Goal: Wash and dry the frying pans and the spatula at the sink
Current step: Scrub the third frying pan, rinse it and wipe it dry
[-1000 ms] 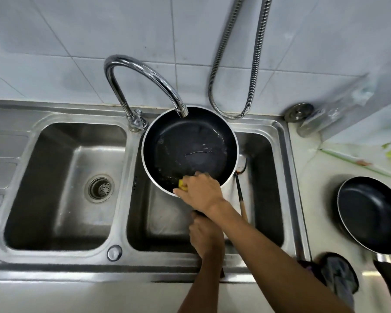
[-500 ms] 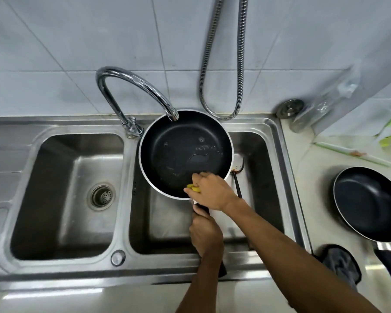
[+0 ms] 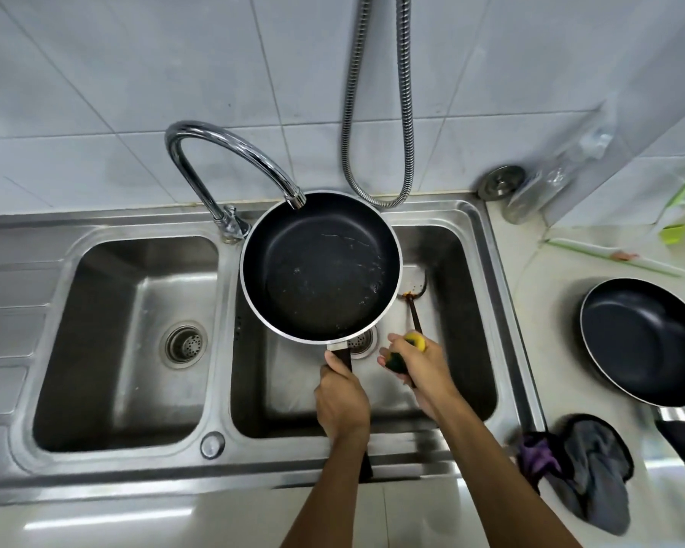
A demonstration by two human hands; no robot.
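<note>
Over the right basin of the sink (image 3: pixel 226 330), the left hand (image 3: pixel 343 401) is clamping the frying pan (image 3: pixel 321 267) by its handle, the right hand (image 3: pixel 416 367) squeezing the sponge (image 3: pixel 406 350) at the pan's five o'clock — rinsing under the faucet (image 3: pixel 254 160) is likely needing a steady tilt.

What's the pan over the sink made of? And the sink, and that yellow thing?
The pan looks like metal with matte black nonstick coating; its rim shines silver. The sink seems brushed stainless steel, grey, reflective. The yellow thing is probably a foam sponge with a dark scrubbing side.
</note>
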